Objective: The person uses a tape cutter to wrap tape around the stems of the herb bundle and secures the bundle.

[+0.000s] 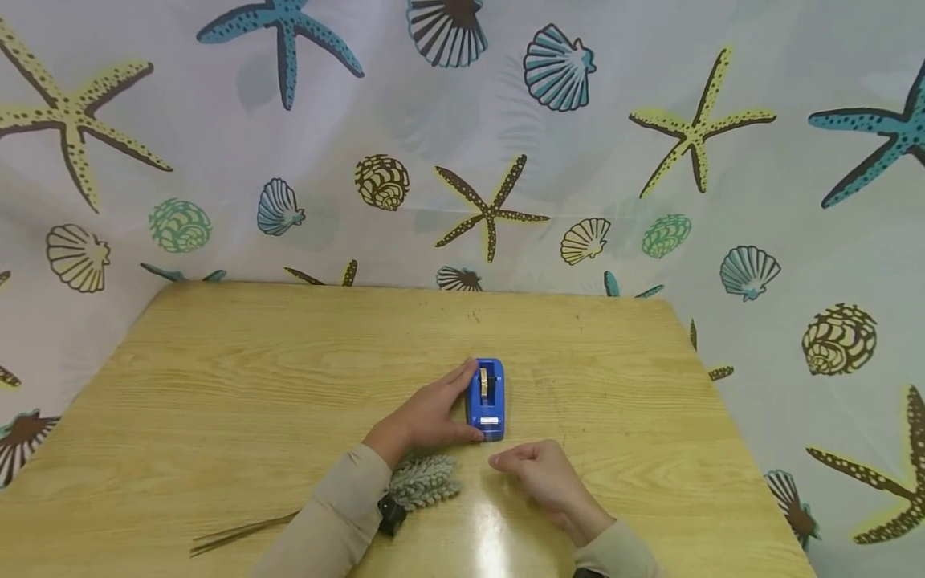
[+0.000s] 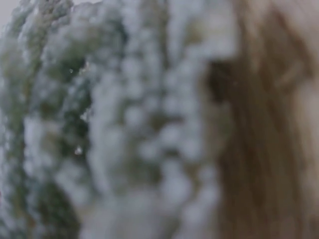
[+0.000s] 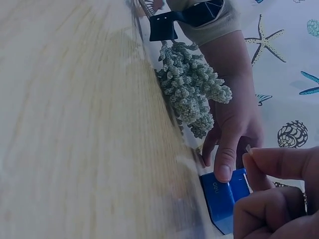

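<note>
A blue tape dispenser [image 1: 489, 408] with a roll of tape [image 1: 484, 384] in it stands on the table. My left hand [image 1: 432, 413] grips it from the left, thumb at the near end and fingers along the far side. Just in front of the dispenser, my right hand [image 1: 545, 479] pinches a small clear bit of tape [image 3: 248, 148] between thumb and index finger; its other fingers are curled. A bunch of pale green beaded sprigs [image 1: 425, 482] lies by my left wrist, partly under the sleeve. Blurred sprigs fill most of the left wrist view.
Thin brown stems [image 1: 242, 531] of the bunch stick out left of my left sleeve [image 1: 328, 514]. A black wrist-camera mount [image 1: 392, 514] sits beside the sprigs. The wooden table [image 1: 289, 361] meets a curtain [image 1: 325, 160] printed with shells and starfish at its back and sides.
</note>
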The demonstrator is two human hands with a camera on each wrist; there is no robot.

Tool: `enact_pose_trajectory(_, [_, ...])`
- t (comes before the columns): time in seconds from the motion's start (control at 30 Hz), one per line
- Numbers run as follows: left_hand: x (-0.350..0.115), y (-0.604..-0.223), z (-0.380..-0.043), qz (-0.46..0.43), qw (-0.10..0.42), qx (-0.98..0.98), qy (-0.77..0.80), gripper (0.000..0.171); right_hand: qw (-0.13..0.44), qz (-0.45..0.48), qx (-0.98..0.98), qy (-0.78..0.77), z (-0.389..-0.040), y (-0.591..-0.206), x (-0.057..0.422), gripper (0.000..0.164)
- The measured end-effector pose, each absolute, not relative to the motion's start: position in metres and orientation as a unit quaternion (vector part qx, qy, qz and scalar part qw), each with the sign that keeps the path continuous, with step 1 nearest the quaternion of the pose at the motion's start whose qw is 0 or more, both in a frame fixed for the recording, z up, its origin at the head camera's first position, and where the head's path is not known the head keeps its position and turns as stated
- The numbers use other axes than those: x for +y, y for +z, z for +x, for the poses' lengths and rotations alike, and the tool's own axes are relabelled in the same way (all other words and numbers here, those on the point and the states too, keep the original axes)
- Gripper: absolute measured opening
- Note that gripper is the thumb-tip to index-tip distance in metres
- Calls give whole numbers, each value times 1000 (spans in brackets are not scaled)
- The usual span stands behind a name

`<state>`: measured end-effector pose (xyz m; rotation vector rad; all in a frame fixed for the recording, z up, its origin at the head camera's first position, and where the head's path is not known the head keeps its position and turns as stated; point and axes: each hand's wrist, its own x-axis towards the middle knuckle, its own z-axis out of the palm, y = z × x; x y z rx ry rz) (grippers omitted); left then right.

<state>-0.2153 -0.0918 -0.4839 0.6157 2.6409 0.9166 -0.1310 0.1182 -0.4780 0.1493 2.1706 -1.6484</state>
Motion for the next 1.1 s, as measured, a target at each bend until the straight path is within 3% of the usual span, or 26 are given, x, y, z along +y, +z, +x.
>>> enact_pose_trajectory(0.57, [-91,-488,-217,210,140,915,314,115,228,52,763,-603,-126,-482,123,24])
enact_pose_trajectory(0.83, [-92,-485,-214,214,139,915,312,113,254,71,728,-633,-123,-483,123,32])
enact_pose_trajectory(1.1, [-93,-485,-214,214,135,918,307,114,221,46,781,-583,-121,-482,118,26])
